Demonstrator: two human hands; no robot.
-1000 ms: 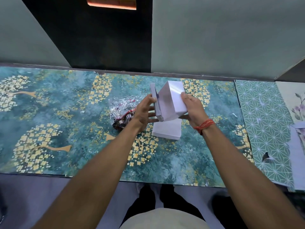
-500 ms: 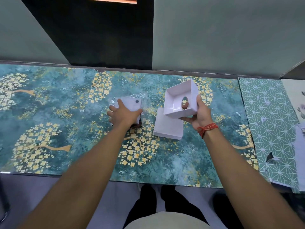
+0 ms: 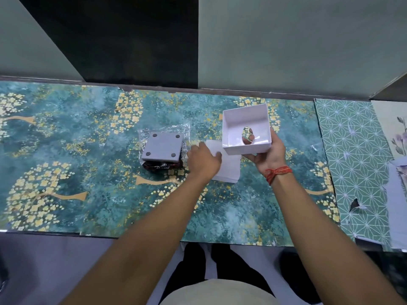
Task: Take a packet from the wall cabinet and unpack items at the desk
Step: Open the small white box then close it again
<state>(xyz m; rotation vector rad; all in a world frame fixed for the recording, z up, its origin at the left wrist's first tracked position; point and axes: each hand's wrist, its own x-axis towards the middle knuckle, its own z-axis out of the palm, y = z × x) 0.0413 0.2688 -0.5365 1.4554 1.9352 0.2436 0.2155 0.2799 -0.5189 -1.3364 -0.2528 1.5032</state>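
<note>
My right hand [image 3: 269,155] holds an empty white box tray [image 3: 246,122] with an oval hole in its bottom, lifted above the desk; a fingertip shows through the hole. Below it the white box lid [image 3: 226,170] lies flat on the desk, and my left hand [image 3: 203,162] rests on its left edge, fingers curled on it. Left of that a white square device [image 3: 163,147] with dark round feet at its corners lies on a crinkled clear plastic bag [image 3: 182,130] and a dark cable bundle [image 3: 163,167].
The desk [image 3: 88,172] is covered in teal floral paper. A green geometric sheet [image 3: 356,164] and white papers [image 3: 396,208] lie at the right. A dark open cabinet recess [image 3: 123,40] rises behind the desk. My legs show below the desk's front edge.
My left hand let go of the white device on the plastic bag and moved right onto the box lid. My right hand tipped the empty tray more level.
</note>
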